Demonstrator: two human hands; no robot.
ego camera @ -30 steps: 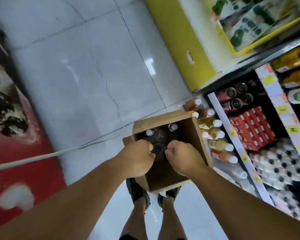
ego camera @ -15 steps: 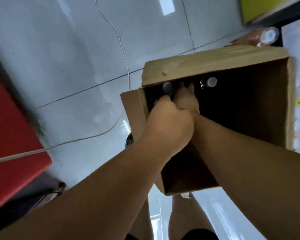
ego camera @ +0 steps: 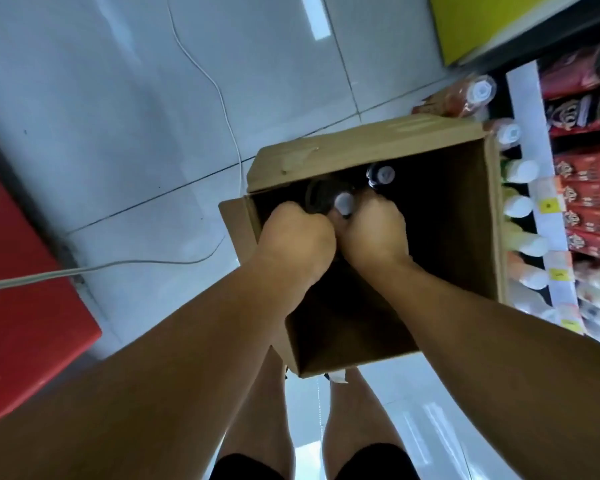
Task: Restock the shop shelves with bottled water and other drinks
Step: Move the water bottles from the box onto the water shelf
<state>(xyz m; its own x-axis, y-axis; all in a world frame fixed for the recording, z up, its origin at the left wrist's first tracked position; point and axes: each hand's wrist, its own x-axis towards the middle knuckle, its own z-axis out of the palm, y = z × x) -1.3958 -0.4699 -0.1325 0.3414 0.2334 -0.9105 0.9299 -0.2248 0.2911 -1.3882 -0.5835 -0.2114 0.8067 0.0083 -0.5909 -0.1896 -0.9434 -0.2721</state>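
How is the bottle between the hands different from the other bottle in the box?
The bottle between the hands has the left hand and right hand curled close around it; the other bottle stands alone and untouched. The first sits nearer the middle of the cardboard box; the other stands against the far wall. The other bottle's cap shows whole, while fingers crowd the first's. Both are dark with pale caps.

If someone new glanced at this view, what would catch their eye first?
Probably the two hands, left hand and right hand, reaching together into the open cardboard box at centre, by a white-capped bottle. Next, the red slab at left and the drinks shelf at right.
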